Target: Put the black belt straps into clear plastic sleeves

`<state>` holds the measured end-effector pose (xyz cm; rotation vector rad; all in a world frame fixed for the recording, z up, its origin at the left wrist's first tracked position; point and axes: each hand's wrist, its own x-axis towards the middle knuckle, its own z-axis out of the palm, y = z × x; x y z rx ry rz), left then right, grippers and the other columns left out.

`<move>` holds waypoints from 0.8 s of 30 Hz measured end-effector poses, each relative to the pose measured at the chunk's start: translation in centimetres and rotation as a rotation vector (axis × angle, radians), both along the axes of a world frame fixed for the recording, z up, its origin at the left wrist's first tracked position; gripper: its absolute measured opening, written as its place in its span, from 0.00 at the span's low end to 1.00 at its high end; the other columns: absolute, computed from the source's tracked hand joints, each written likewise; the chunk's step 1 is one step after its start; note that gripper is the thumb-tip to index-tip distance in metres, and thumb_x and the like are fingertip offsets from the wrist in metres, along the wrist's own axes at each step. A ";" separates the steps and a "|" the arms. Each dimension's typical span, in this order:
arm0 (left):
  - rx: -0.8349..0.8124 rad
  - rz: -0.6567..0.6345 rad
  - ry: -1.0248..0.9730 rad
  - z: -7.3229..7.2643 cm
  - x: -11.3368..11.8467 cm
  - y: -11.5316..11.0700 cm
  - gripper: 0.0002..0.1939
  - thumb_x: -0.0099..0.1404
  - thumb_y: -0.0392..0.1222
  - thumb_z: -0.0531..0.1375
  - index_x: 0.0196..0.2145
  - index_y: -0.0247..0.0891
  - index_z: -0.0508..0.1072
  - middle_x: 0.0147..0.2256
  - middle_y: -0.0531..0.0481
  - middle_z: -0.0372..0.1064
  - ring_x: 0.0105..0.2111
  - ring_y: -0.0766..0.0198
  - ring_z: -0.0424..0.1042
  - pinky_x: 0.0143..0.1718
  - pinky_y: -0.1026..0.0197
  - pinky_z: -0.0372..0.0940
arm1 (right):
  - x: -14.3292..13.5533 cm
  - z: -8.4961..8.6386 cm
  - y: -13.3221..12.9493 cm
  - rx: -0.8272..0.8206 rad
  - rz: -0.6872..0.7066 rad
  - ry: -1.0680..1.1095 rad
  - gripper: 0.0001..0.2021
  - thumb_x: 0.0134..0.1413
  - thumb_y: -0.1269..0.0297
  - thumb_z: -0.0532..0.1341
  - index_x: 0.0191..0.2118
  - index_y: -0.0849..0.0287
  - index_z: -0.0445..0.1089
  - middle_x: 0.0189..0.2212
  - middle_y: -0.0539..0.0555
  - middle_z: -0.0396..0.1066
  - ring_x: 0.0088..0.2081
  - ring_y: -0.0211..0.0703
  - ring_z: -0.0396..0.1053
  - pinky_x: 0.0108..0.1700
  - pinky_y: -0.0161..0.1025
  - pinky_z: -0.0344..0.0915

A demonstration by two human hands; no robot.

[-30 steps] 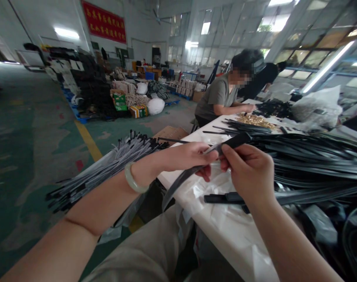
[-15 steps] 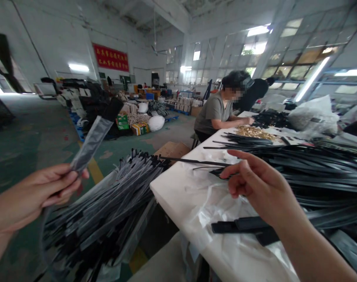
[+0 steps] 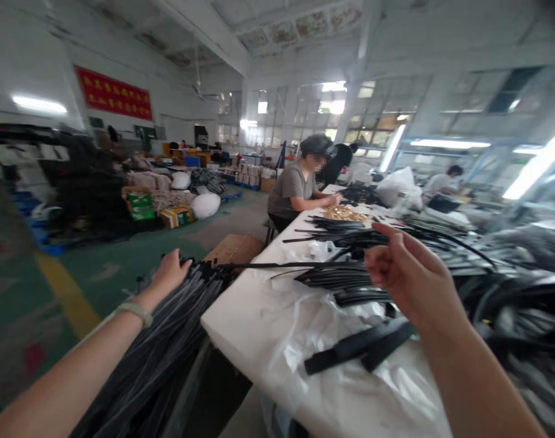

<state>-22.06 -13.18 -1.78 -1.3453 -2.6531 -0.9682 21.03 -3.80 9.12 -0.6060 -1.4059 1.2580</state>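
My left hand (image 3: 170,271) reaches down to the far end of a pile of black strips (image 3: 168,328) beside the table. Its fingers close at a dark strip end, mostly hidden by the hand. My right hand (image 3: 405,267) hovers over the table with its index finger stretched out and the others curled in against the thumb. A long black strip (image 3: 277,265) runs from the table's left edge to these fingers; whether they grip it is hidden. Below lie bundles of thin black strips (image 3: 341,280) and a few wide black strips (image 3: 359,347) on clear plastic film (image 3: 296,340).
The white table (image 3: 245,304) stretches away from me, bearing gold-coloured small parts (image 3: 345,213) and a white bag (image 3: 400,188). A person (image 3: 296,185) sits at its far left side. A cardboard box (image 3: 236,249) stands behind the pile. More black strips (image 3: 510,286) lie at right.
My left hand has brought the clear-sleeved black strip down onto the pile and farther forward. My right hand has moved right over the table, its fingers more curled. The view has turned right.
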 end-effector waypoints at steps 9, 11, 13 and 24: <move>-0.027 -1.326 0.135 -0.5 32.3 -1.0 0.29 0.63 0.35 0.52 0.62 0.39 0.56 0.64 0.45 0.51 0.64 0.55 0.50 0.63 0.53 0.51 | 3.0 1.8 1.5 0.203 -0.218 -0.015 0.25 0.56 0.41 0.55 0.50 0.55 0.62 0.22 0.44 0.64 0.17 0.31 0.60 0.18 0.29 0.56; -0.051 -1.440 0.086 -1.4 37.2 -1.4 0.31 0.62 0.34 0.53 0.63 0.36 0.54 0.64 0.41 0.51 0.64 0.53 0.50 0.63 0.51 0.50 | 3.5 2.3 1.1 0.227 -0.233 -0.016 0.26 0.57 0.40 0.54 0.50 0.55 0.62 0.22 0.44 0.64 0.17 0.31 0.60 0.18 0.29 0.56; -0.075 -1.469 0.008 -2.3 40.1 -1.2 0.30 0.61 0.34 0.53 0.62 0.33 0.56 0.60 0.37 0.58 0.60 0.49 0.56 0.61 0.48 0.52 | 4.0 2.7 0.5 0.258 -0.250 -0.024 0.27 0.57 0.39 0.52 0.51 0.55 0.62 0.22 0.45 0.64 0.17 0.31 0.60 0.18 0.30 0.56; 0.453 -0.540 -1.157 0.7 32.4 -0.1 0.10 0.67 0.43 0.51 0.28 0.39 0.62 0.18 0.59 0.48 0.16 0.70 0.50 0.18 0.68 0.49 | 6.1 3.6 -0.7 0.398 -0.081 -0.116 0.22 0.61 0.46 0.53 0.52 0.55 0.64 0.23 0.45 0.66 0.18 0.31 0.62 0.19 0.29 0.59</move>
